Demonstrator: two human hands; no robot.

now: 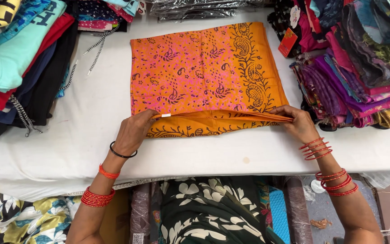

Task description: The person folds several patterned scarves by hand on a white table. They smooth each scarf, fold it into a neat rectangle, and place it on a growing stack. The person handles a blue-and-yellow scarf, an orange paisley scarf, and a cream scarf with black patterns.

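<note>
Cloth (204, 77) laid flat on table (68, 140), folded near edge pinched at both corners: left hand (134, 131) fingers closed on left corner, right hand (296, 122) fingertips pressed on right corner.

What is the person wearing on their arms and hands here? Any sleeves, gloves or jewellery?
Both hands are bare, with no gloves, and no sleeves show on the forearms. The left hand has a thin black bangle at the wrist, a single orange-red band above it, and a thick stack of red bangles higher up. The right hand has two groups of thin red bangles, the second further up the forearm.
</note>
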